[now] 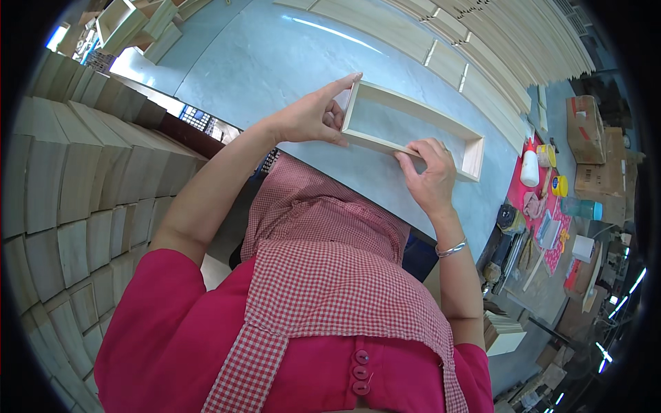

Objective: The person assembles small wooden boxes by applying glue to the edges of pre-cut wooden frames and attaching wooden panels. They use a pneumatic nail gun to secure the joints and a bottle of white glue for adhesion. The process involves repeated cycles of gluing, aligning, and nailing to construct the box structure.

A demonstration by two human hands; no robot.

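Note:
A long, narrow wooden frame of pale thin boards lies on the grey-blue tabletop in front of me; the table surface shows through its middle. My left hand grips the short left end, thumb at the near corner and a finger stretched to the far corner. With thumb and fingers, my right hand pinches the near long side, right of its middle. The right end of the frame stands free of both hands. Part of the near side is hidden behind my right fingers.
Stacked pale boards line the far edge. At the right stand a white glue bottle with a red cap, yellow tubs and a cardboard box. Tall stacks of wooden pieces rise at the left, and more frames sit at the far left.

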